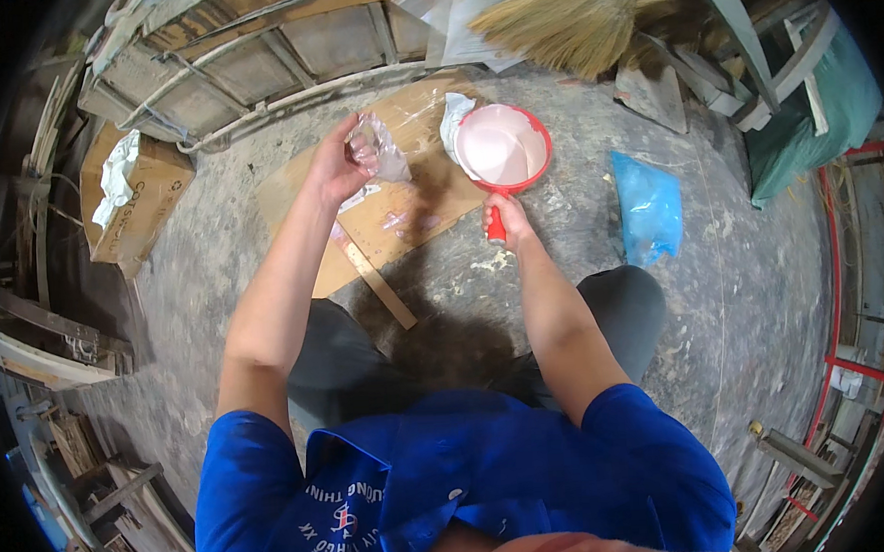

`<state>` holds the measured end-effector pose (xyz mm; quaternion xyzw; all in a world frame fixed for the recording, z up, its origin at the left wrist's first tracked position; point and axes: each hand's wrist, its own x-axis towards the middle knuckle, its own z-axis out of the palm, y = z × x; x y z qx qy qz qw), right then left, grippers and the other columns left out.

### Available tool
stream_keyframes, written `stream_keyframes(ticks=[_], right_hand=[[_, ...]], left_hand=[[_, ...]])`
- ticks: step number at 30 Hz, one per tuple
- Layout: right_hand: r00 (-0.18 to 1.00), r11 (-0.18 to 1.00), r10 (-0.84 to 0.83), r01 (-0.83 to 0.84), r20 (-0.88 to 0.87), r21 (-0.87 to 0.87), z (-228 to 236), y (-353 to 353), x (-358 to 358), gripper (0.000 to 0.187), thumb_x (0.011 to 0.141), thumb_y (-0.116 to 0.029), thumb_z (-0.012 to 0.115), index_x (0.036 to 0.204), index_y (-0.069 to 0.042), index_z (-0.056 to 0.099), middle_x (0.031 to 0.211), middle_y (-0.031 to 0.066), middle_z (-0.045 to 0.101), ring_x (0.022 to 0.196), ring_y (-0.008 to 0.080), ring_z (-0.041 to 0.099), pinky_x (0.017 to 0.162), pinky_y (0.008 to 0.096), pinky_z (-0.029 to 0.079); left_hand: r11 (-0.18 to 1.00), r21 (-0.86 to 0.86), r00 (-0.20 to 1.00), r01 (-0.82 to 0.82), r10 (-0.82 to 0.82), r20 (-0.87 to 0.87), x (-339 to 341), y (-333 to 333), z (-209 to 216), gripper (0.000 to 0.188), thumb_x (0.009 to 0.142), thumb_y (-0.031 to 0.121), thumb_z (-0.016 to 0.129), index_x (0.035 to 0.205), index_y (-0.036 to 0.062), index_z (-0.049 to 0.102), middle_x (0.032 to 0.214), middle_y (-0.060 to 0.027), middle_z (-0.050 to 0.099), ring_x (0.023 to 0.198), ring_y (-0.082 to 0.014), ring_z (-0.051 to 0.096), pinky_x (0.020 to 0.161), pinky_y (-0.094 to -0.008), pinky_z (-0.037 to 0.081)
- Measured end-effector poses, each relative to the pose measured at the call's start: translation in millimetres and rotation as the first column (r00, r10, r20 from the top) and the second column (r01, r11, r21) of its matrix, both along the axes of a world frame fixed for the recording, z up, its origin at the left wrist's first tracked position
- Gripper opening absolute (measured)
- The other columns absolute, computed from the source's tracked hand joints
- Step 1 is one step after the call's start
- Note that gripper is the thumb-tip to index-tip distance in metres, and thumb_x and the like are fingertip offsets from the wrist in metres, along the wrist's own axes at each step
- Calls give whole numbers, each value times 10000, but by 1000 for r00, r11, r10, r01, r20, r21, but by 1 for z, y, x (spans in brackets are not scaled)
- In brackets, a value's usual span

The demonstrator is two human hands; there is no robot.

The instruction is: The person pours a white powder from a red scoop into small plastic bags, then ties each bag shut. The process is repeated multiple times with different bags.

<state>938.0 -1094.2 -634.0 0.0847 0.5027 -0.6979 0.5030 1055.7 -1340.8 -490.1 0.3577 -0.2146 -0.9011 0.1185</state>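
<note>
red-rimmed pan (501, 145), pale pink inside, is at the far middle, with the right hand (509, 218) closed around its red handle (497, 234). to its left, the left hand (335, 164) grips crumpled clear plastic (383, 151) in bent fingers, over a brown cardboard sheet (446, 198). a wooden strip (380, 284) lies nearer, and a blue plastic bag (649, 211) lies on the floor (572, 231) to the right.
</note>
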Motion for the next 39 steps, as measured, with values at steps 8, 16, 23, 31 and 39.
stream_keyframes(ticks=[8,16,23,31,39], right_hand=[[553,359,833,-492,-34,793,29,-5,-5,184,742,-145,590,890,-36,579,715,94,628,600,188,617,519,341,489],[414,794,587,-463,-695,395,136,-61,-71,281,759,-56,503,1014,-41,621,882,33,636,741,109,583,647,235,458],[458,652,709,-716,-536,250,143,-85,-49,331,777,-70,491,1099,-55,567,957,13,573,777,101,536,673,238,452],[690,772,626,-614,-363,163,126,-86,-36,327,734,-27,473,1055,-20,532,946,65,571,785,154,579,691,286,475],[816,778,561,-578,-141,-248,135,-79,-39,345,709,0,460,1052,13,498,968,82,559,794,164,562,647,271,454]], left_hand=[[990,-32,971,140,-143,-190,34,-28,-2,216,914,261,506,1076,121,538,700,23,481,623,-100,448,608,-267,439],[863,-314,903,396,-427,-36,11,-10,28,161,912,249,518,995,116,554,606,67,402,521,-55,354,470,-221,316],[738,-393,807,549,-590,21,2,6,41,226,925,288,492,1052,111,554,642,88,328,571,-50,336,511,-214,306],[818,-342,870,462,-494,-6,-6,26,32,260,941,307,456,1121,126,509,642,69,331,578,-56,353,521,-203,339],[841,-328,875,431,-478,-75,-10,31,31,269,948,324,433,1139,141,480,671,63,348,597,-56,371,526,-203,360]])
